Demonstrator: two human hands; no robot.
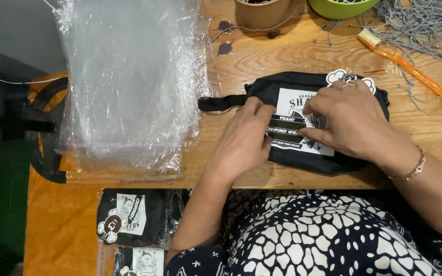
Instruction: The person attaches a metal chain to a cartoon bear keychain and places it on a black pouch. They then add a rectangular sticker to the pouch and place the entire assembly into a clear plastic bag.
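Black pouch (pixel 333 153) lies flat on the wooden table (pixel 282 56), unbagged; left hand (pixel 241 143) presses it with flat fingers, right hand (pixel 351 120) pinches its printed card (pixel 295 105). Clear bags (pixel 129 76) wait beside; packed pouches (pixel 134 217) sit below.

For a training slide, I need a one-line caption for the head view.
Both hands, left hand and right hand, press on a black pouch beside clear plastic bags.
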